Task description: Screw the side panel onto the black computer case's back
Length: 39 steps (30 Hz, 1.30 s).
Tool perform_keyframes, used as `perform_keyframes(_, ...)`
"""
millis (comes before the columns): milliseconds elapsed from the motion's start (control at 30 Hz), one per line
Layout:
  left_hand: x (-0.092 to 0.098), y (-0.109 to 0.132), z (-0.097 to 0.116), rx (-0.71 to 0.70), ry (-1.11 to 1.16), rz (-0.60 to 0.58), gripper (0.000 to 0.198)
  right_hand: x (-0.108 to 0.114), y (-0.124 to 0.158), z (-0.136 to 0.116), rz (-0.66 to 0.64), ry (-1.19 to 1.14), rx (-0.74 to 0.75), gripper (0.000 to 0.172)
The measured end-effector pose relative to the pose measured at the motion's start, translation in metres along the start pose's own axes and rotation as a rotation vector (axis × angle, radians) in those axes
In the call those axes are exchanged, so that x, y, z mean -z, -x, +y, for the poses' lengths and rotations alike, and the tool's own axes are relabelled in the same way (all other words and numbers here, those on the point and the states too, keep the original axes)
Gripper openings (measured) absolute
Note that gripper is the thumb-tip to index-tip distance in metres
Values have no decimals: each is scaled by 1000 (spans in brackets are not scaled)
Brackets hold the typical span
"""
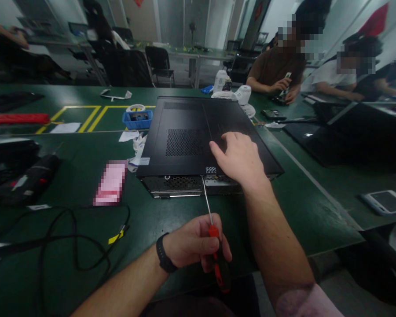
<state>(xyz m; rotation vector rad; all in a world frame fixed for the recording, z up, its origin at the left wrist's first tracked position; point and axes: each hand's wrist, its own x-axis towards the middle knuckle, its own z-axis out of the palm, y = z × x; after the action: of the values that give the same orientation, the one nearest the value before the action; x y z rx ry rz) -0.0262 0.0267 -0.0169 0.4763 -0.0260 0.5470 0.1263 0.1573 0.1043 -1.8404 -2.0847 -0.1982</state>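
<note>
A black desktop computer case (181, 119) lies flat on the green table, its vented panel upward and its rear edge facing me. My left hand (206, 244), with a dark band on the wrist, is closed around the handle of a red and black screwdriver (214, 231). The long shaft points away from me, and its tip meets the case's rear edge near the middle. My right hand (240, 156) rests on the right part of the top panel, fingers spread, holding nothing. The screw, if any, at the tip is too small to make out.
Left of the case are a blue bin (137, 119), crumpled plastic, a pink phone-shaped item (111, 182) and black cables (75, 237). A black power drill (36, 176) lies farther left. At right are a phone (386, 201) and a laptop (353, 132). Co-workers sit across the table.
</note>
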Motion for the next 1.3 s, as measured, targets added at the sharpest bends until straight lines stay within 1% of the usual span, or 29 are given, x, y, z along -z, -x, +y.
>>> perform_keyframes(100, -1, 0, 2, 19, 8, 8, 28, -1, -1, 2, 2, -9, 4, 55)
perform_keyframes(233, -6, -1, 7, 59, -4, 39, 32, -2, -1, 3, -5, -9, 2, 55)
perform_keyframes(400, -7, -2, 3, 4, -11, 41, 25, -1, 0, 2, 3, -10, 11, 54)
perform_keyframes(500, -4, -2, 0, -1, -7, 36, 26, 0, 0, 2, 2, -13, 12, 54)
perform_keyframes(600, -4, -2, 0, 23, -20, 47, 28, 0, 0, 2, 4, -9, 7, 54)
perform_keyframes(767, -9, -1, 6, 73, -28, 89, 33, -1, -1, 2, -7, -6, 6, 55)
perform_keyframes(933, -5, 0, 4, 30, -31, 62, 29, -2, 0, 2, 8, -14, 10, 53)
perform_keyframes(1067, 2, 0, -3, 8, -30, 35, 31, -1, 0, 2, 3, -9, 9, 54)
perform_keyframes(1167, 1, 0, -2, 12, -30, 40, 32, 0, 0, 1, -3, -9, 6, 54)
perform_keyframes(1300, -5, 1, 5, 77, -1, 62, 33, -1, -1, 2, -6, -8, 4, 54)
